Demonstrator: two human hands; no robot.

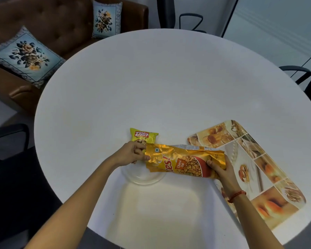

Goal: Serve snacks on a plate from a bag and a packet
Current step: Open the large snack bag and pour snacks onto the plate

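Note:
A golden snack bag marked "Chana Dal" lies sideways in the air between both hands, just above the table. My left hand pinches its left end, and my right hand grips its right end. Under the bag's left half sits a clear glass plate, with nothing visible in it. A small yellow-green packet lies flat on the table just behind my left hand, partly hidden by it.
A rectangular tray printed with food pictures lies at the right on the round white table. A brown sofa with floral cushions stands at the back left. Black office chairs surround the table.

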